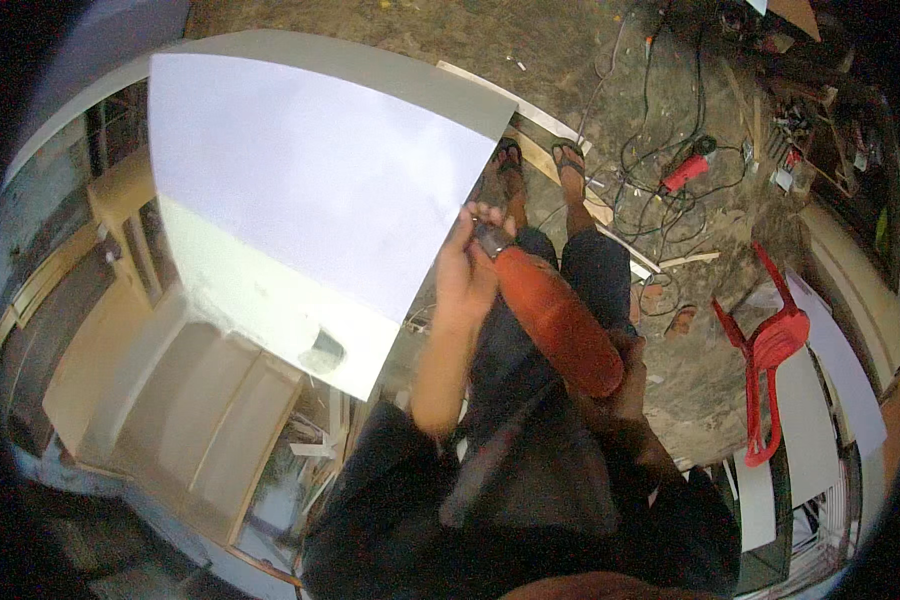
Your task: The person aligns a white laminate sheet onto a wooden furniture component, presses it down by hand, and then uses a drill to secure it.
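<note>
Left hand (470,262), just beside the right edge of the white panel (320,180), fingers curled around the dark head of the orange power tool (560,320). Right hand (626,378), farther from the panel, clasps the tool's rear, fingers partly hidden. The tool slants between both grips.

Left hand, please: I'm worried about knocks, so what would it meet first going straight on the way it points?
Past the orange-red tool it touches, the left hand would probably meet the edge of the white panel; depth is unclear, so it might pass just beside it.
</note>
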{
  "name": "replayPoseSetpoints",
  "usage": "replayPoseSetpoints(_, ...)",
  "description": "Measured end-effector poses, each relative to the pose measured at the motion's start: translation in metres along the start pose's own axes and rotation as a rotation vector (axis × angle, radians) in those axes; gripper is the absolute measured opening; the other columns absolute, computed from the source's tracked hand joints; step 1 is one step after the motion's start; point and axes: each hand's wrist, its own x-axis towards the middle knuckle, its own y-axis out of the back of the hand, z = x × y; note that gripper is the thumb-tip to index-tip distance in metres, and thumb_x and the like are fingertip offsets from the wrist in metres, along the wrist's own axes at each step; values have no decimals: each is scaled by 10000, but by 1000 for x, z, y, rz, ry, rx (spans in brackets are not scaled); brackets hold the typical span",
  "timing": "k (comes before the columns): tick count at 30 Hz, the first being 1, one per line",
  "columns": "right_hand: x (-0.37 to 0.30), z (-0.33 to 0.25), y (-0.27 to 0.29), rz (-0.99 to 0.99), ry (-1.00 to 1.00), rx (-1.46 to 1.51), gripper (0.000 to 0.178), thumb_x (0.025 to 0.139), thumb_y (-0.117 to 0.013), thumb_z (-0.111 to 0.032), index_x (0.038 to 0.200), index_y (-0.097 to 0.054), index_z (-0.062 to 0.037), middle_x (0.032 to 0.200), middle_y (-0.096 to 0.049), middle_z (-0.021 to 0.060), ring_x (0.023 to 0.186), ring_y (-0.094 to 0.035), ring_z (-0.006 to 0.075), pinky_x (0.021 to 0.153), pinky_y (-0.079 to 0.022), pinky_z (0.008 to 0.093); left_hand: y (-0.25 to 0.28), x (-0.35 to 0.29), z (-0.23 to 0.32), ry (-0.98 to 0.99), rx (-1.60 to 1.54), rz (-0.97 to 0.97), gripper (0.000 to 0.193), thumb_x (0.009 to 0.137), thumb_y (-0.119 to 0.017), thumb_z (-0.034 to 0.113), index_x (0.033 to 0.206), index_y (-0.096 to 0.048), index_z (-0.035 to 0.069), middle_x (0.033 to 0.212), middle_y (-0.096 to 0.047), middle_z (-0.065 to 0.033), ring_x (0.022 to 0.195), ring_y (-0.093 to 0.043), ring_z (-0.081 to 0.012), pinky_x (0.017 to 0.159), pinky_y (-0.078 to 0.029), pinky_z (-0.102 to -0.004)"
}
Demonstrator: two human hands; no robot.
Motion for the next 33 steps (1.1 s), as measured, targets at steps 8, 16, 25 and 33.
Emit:
replayPoseSetpoints(8,90,-33,-77,123,156,-349,781,656,-738,-206,1296,-339,-3,1235,-409,171,1136,-457,291,952,-388,396,50,125,8,207,163,101,226,965,-415,246,1016,-500,43,941,-557,-80,853,-561,-208,798,-478,-340)
replayPoseSetpoints(16,107,-37,-130,259,-24,-36,767,643,-709,-174,1289,-351,32,1201,-420,190,1148,-426,322,977,-348,419,75,162,7,276,271,56,313,976,-370,273,1129,-491,28,1020,-561,-82,919,-564,-206,789,-475,-343)
replayPoseSetpoints(25,110,-25,-129,238,218,-465,732,658,-700,-158,1276,-353,26,1211,-423,183,1152,-432,329,969,-363,423,87,171,12,366,106,-134,348,977,-368,276,1193,-460,19,1068,-547,-101,956,-567,-222,791,-485,-365)
replayPoseSetpoints(33,109,-15,-136,331,165,-251,718,668,-753,-163,1262,-375,-23,1229,-421,163,1165,-431,303,976,-393,407,73,168,11,332,230,-22,321,982,-373,261,1165,-478,20,984,-573,-79,886,-573,-189,779,-487,-330)
